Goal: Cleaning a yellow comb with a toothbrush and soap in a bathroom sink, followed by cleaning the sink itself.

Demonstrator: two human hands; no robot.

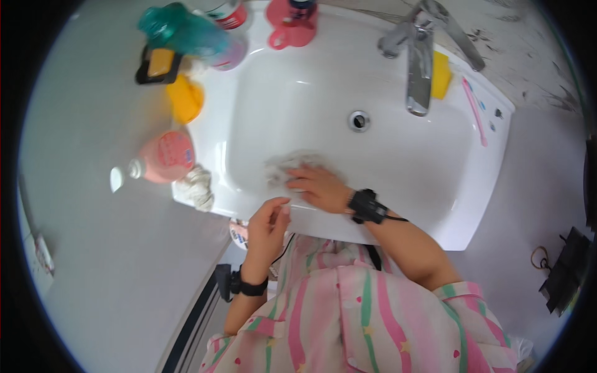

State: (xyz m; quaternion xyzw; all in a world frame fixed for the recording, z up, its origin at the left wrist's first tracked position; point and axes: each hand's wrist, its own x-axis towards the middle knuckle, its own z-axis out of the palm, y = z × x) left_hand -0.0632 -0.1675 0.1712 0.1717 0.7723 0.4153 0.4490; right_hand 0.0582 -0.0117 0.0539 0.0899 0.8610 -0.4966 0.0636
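My right hand (319,186) lies flat, fingers spread, on a pale crumpled cloth (303,163) against the near inner wall of a white washbasin (401,158). The cloth is blurred. Whether the fingers grip it cannot be told. Over the basin's near rim, to the left, my left hand (270,221) is raised with thumb and fingers slightly curled and nothing seen between them. Both wrists wear black strapped devices. Farther in, the round metal drain (359,121) sits in the basin floor under the chrome faucet (419,70).
Along the left rim stand a pink pump bottle (168,156), a crumpled white cloth (199,189), an orange bottle (185,99), a soap dish (143,74) and a teal bottle (186,35). A pink cup (298,32) is at the back. A yellow sponge (440,74) and pink toothbrush (475,112) lie right.
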